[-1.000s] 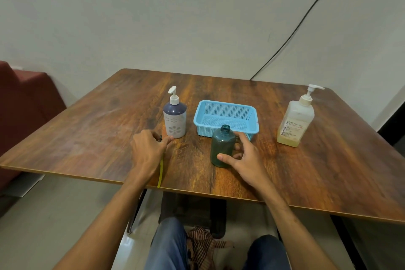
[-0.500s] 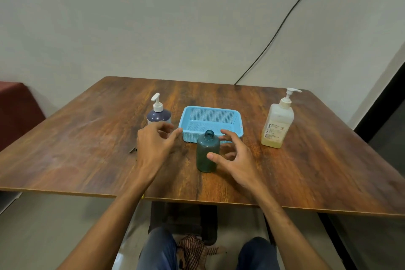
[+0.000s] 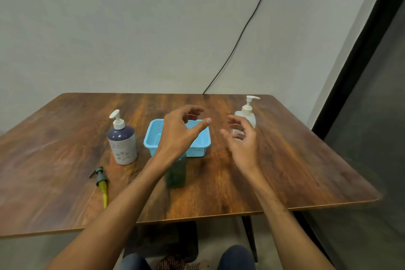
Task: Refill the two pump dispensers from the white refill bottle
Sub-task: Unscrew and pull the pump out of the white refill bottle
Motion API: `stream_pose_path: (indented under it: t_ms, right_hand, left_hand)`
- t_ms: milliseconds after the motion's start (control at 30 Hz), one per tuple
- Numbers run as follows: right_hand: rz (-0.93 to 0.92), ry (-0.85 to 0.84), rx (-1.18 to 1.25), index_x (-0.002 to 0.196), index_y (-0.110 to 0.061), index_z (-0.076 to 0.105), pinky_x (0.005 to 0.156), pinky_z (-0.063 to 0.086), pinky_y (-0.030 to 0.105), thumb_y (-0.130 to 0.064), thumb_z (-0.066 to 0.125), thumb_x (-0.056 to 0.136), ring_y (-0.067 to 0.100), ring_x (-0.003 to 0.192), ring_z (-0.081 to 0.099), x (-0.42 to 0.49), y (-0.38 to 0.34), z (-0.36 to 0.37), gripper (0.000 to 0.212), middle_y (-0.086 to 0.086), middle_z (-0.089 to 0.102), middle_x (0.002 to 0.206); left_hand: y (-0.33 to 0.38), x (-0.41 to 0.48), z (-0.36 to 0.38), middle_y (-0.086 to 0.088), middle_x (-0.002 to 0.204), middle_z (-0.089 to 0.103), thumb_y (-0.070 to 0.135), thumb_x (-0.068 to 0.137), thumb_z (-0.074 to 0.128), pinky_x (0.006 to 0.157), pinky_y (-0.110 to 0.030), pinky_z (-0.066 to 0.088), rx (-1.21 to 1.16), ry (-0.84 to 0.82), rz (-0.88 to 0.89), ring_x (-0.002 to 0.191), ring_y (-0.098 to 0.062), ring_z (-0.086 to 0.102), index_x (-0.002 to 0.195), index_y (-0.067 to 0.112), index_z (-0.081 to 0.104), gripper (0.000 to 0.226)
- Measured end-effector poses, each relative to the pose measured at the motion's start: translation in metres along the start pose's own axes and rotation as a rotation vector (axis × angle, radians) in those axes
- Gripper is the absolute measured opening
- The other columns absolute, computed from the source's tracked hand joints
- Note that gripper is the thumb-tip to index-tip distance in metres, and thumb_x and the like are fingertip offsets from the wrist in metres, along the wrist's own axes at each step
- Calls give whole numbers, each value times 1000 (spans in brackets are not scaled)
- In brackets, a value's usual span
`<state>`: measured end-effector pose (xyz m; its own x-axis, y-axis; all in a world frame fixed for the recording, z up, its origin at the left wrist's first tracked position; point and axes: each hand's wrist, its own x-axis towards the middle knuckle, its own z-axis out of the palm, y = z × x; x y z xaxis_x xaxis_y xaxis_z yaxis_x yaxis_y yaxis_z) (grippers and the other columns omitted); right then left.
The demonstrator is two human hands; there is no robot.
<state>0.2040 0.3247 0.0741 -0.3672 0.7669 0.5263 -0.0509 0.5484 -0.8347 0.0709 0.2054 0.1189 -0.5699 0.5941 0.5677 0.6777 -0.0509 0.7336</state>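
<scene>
Wood-grain table (image 3: 285,160) under a plain grey wall, with a black cable (image 3: 241,35) running down to its far edge. Both hands hang above the surface, holding nothing. The left hand (image 3: 177,136) floats over the blue basket (image 3: 153,138), fingers (image 3: 202,123) spread and curled. The right hand (image 3: 243,140) has its fingers loosely apart, with the white refill bottle (image 3: 248,114) just behind them at 12 o'clock, apparently untouched. A green bottle (image 3: 176,173) with no pump stands at 6 o'clock from the basket, partly hidden by the left wrist. Its pump (image 3: 101,180) lies flat at 9 o'clock from it. The navy-and-white dispenser (image 3: 122,141) stands upright at 9 o'clock from the basket.
</scene>
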Motion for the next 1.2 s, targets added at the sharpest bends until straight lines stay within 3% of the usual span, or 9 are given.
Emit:
stream_pose_path:
  t_ms: [133,300,367,500,667,800,1033,1200]
  right_hand:
    - [43,146,-25,113,-30,62,89,57,35,-17,81,81,10,109,61,14,18,-17,40,-9,65,117]
    - [86,219,-76,118,-16,61,75,51,9,-10,83,77,15,105,62,29,36,-32,47,-10,58,115]
    - [86,233,-95,118,-16,60,76,53,14,-11,85,75,17,106,62,34,45,-36,50,-9,57,115]
    - [134,213,-130,122,-20,55,91,56,40,-20,89,70,14,111,56,44,60,-41,62,-11,52,119]
    - [252,29,-20,144,-19,40,105,46,43,-18,91,68,18,131,46,59,76,-45,92,-1,46,145]
    - [312,-118,35,143,-28,39,96,55,45,-14,89,70,20,123,56,72,91,-44,90,-3,53,139]
    - [324,-158,90,139,-25,43,82,61,33,-6,89,67,17,112,64,88,97,-42,88,0,59,132]
    - [310,-167,106,131,-16,50,70,60,26,4,88,63,13,99,67,90,86,-45,80,5,65,119]
  left_hand:
    - [3,10,33,17,107,68,43,82,79,76,-8,48,-13,-76,-9,94,0,65,109,29,70,32]
    - [-1,22,65,6,115,71,40,83,80,76,-12,50,-4,-148,-32,98,-8,67,115,22,70,39]
    - [-3,29,77,4,115,71,39,82,80,75,-12,50,7,-162,-40,97,-9,67,116,21,70,39]
    - [-3,46,101,3,114,72,37,82,81,73,-11,51,-9,-167,-56,93,-10,67,116,19,70,39]
    - [-1,71,130,3,116,70,35,82,82,75,-11,51,-57,-184,-51,98,-10,66,118,19,68,42]
    - [-5,84,148,4,117,71,34,80,82,86,-20,56,-66,-213,-20,102,-10,67,120,19,68,45]
    - [-14,90,158,5,116,71,29,81,82,79,-12,49,-66,-241,-23,101,-9,66,121,17,68,44]
    - [-13,93,158,1,111,75,22,84,80,87,-27,58,-48,-259,1,99,-11,69,115,14,74,32]
